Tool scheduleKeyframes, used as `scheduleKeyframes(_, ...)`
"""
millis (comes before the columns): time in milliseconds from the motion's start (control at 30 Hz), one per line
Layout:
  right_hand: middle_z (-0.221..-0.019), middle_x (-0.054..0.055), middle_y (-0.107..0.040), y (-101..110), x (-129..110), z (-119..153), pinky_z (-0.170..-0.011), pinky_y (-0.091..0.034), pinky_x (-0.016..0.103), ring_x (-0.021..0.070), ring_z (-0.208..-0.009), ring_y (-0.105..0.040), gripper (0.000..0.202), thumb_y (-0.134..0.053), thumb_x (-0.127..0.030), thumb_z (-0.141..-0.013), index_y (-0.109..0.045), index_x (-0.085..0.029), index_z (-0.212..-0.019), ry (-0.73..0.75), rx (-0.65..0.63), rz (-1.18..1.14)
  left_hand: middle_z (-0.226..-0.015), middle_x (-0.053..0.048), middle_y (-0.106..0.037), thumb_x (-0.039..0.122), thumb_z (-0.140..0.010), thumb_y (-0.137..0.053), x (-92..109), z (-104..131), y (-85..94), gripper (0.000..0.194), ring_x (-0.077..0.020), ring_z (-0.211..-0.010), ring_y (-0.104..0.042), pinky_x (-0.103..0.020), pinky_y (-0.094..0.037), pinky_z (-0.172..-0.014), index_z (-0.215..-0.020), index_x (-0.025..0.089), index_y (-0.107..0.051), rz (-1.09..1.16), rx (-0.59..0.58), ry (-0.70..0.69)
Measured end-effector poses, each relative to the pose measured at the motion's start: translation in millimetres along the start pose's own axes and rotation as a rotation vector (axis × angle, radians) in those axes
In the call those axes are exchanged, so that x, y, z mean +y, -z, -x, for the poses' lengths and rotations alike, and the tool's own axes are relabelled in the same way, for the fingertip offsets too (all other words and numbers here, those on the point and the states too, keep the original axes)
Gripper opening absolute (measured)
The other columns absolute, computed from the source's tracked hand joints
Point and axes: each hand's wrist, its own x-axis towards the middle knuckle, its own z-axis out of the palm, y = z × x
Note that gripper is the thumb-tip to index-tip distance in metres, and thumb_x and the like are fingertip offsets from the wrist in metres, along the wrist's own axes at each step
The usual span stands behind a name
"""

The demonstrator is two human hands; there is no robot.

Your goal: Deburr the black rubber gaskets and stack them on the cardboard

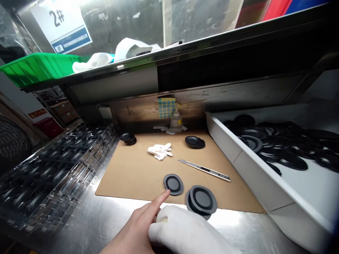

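Observation:
My left hand (137, 225) is bare. Its index finger stretches forward, with the tip at the near edge of a dark grey rubber disc (173, 184) on the cardboard. Right beside it is my right hand (185, 229) in a white glove, its fingers curled against the left thumb side. A small yellowish bit shows at its fingertips; what it is I cannot make out. Just beyond the right hand, two more discs (203, 198) overlap at the cardboard's near edge. A slim utility knife (203, 170) lies behind them, blade pointing left.
The cardboard sheet (127, 173) covers part of a metal table. On it are a crumpled white glove (160, 151) and disc stacks (128, 138) (194, 141). A squeeze bottle (176, 121) stands behind. Clear trays (53, 173) flank the left; a white bin (243, 173) of discs stands right.

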Motion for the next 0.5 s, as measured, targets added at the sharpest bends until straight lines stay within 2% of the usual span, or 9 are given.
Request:
scheduleKeyframes(100,-0.105,0.006,-0.077,-1,-2,1,-0.084,-0.068,0.036,0.0205,-0.096,-0.077,0.017,-0.062,-0.028,-0.109,-0.074,-0.017,-0.111,-0.020,-0.030,-0.043,-0.129,-0.009,-0.069,0.034,-0.058,-0.103,0,-1,0.5,0.131,-0.0201,-0.080,-0.068,-0.029,-0.061,-0.073,-0.170,0.036,-0.035,0.062,-0.045,0.004)
scheduleKeyframes(200,-0.113,0.008,-0.077,0,-4,-1,-0.087,-0.067,0.040,0.0217,-0.100,-0.076,0.021,-0.066,-0.034,-0.107,-0.073,-0.017,-0.117,-0.008,-0.044,-0.031,-0.131,-0.009,-0.069,0.027,-0.056,-0.102,1,-3,0.4,0.131,-0.0259,-0.097,-0.070,-0.035,-0.061,-0.089,-0.169,0.037,-0.037,0.014,-0.032,-0.019)
scheduleKeyframes(233,-0.117,0.009,-0.076,1,-4,-2,-0.090,-0.066,0.041,0.0226,-0.104,-0.075,0.021,-0.067,-0.035,-0.106,-0.073,-0.018,-0.118,-0.001,-0.050,-0.022,-0.132,-0.009,-0.069,0.026,-0.056,-0.102,1,-3,0.5,0.131,-0.0259,-0.097,-0.069,-0.035,-0.060,-0.089,-0.169,0.037,-0.038,0.009,-0.025,-0.011)
scheduleKeyframes(267,-0.120,0.009,-0.076,1,-4,-4,-0.092,-0.066,0.041,0.0229,-0.107,-0.075,0.020,-0.066,-0.033,-0.107,-0.073,-0.019,-0.118,0.006,-0.059,-0.010,-0.132,-0.010,-0.068,0.028,-0.056,-0.102,2,-4,0.6,0.130,-0.0234,-0.089,-0.069,-0.033,-0.060,-0.082,-0.169,0.037,-0.037,0.033,-0.030,0.003)
scheduleKeyframes(333,-0.115,0.007,-0.077,0,-3,-9,-0.091,-0.065,0.037,0.0219,-0.104,-0.075,0.016,-0.062,-0.027,-0.107,-0.075,-0.020,-0.113,0.020,-0.091,0.024,-0.125,-0.008,-0.068,0.030,-0.058,-0.100,2,-5,0.8,0.128,-0.0170,-0.073,-0.064,-0.026,-0.055,-0.065,-0.169,0.036,-0.036,0.106,-0.051,0.027)
scheduleKeyframes(367,-0.108,0.005,-0.078,0,-3,-12,-0.088,-0.066,0.035,0.0214,-0.098,-0.076,0.014,-0.063,-0.024,-0.105,-0.076,-0.020,-0.107,0.029,-0.114,0.047,-0.119,-0.006,-0.068,0.029,-0.057,-0.100,2,-6,0.8,0.129,-0.0170,-0.073,-0.063,-0.025,-0.054,-0.063,-0.169,0.036,-0.036,0.114,-0.059,0.012)
scheduleKeyframes(433,-0.096,0.004,-0.078,0,-2,-15,-0.083,-0.066,0.032,0.0202,-0.088,-0.076,0.011,-0.068,-0.022,-0.101,-0.077,-0.019,-0.096,0.051,-0.152,0.100,-0.114,-0.004,-0.067,0.025,-0.054,-0.100,0,-7,0.1,0.130,-0.0208,-0.083,-0.064,-0.026,-0.054,-0.070,-0.168,0.037,-0.038,0.085,-0.039,-0.041)
scheduleKeyframes(500,-0.097,0.004,-0.078,2,-2,-13,-0.080,-0.066,0.034,0.0197,-0.087,-0.076,0.011,-0.072,-0.027,-0.101,-0.076,-0.018,-0.099,0.077,-0.155,0.140,-0.114,-0.004,-0.066,0.030,-0.056,-0.101,-3,-7,-1.7,0.128,-0.0169,-0.077,-0.061,-0.024,-0.052,-0.067,-0.168,0.038,-0.039,0.116,-0.028,-0.049)
